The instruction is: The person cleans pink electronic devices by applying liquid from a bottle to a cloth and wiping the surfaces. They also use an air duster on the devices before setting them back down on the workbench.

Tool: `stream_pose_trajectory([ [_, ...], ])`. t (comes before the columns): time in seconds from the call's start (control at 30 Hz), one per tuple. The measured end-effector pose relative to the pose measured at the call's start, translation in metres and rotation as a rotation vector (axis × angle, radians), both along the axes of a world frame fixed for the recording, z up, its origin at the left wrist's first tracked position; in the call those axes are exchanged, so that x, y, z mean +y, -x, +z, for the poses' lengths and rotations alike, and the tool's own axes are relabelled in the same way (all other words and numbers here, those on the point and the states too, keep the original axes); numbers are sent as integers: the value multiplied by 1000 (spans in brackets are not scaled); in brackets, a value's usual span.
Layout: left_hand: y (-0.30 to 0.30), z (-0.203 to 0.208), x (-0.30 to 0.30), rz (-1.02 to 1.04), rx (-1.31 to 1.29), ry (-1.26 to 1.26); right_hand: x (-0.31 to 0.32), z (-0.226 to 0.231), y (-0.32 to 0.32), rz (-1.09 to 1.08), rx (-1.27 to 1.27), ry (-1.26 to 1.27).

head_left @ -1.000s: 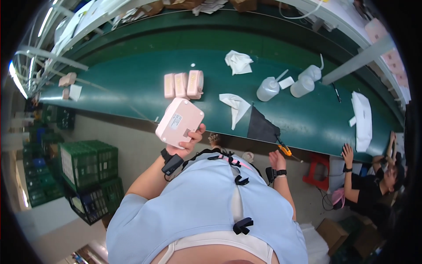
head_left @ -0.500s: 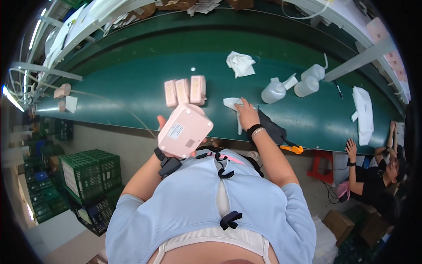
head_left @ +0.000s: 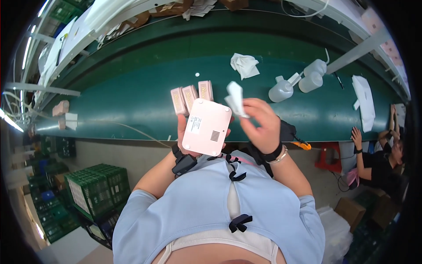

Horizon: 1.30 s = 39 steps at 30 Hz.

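My left hand (head_left: 181, 132) grips a pale pink box-shaped device (head_left: 203, 119) from below and behind. Its underside faces me, with a white label, a dark striped patch and small round feet at the corners. My right hand (head_left: 263, 125) pinches a crumpled white cloth (head_left: 235, 97) just right of the device, apart from it. Beyond the device, several similar pink units (head_left: 190, 97) stand together on the green conveyor belt (head_left: 132, 103). A dark grey pouch-like thing with an orange end (head_left: 302, 145) lies at the belt's near edge, partly behind my right wrist.
Translucent plastic bottles (head_left: 281, 91) stand to the right on the belt. Another crumpled cloth (head_left: 245, 66) lies farther back. A long white packet (head_left: 363, 103) is near a co-worker (head_left: 381, 163) at the far right. Green crates (head_left: 99, 189) are stacked at left; a red stool (head_left: 329, 157) stands at right.
My right hand has picked the white cloth up off the belt and brought it toward the device. My left hand has shifted the device right and turned it more upright.
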<state>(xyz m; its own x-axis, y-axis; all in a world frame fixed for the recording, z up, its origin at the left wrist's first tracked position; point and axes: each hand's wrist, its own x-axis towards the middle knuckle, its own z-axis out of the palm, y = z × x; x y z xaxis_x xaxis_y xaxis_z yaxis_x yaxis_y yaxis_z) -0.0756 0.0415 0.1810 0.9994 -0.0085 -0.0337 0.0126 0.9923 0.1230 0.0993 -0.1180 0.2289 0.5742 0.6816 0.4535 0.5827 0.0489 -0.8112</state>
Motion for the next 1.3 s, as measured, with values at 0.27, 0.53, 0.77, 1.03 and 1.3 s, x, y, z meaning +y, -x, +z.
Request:
stream_pose_trajectory([
  [0.27, -20, -1, -8, 82, 177, 32, -13, 15, 22, 448, -394, 234],
  [0.53, -44, 4, -44, 24, 103, -22, -42, 17, -4, 327, -424, 295],
  [0.77, -62, 9, -72, 30, 54, -55, -95, 13, -40, 523, -446, 324],
  [1.03, -93, 7, -112, 52, 87, 74, -110, 26, -52, 473, -424, 269],
  [1.3, -91, -8, -132, -146, 224, -216, -145, 17, -67, 413, -429, 285],
])
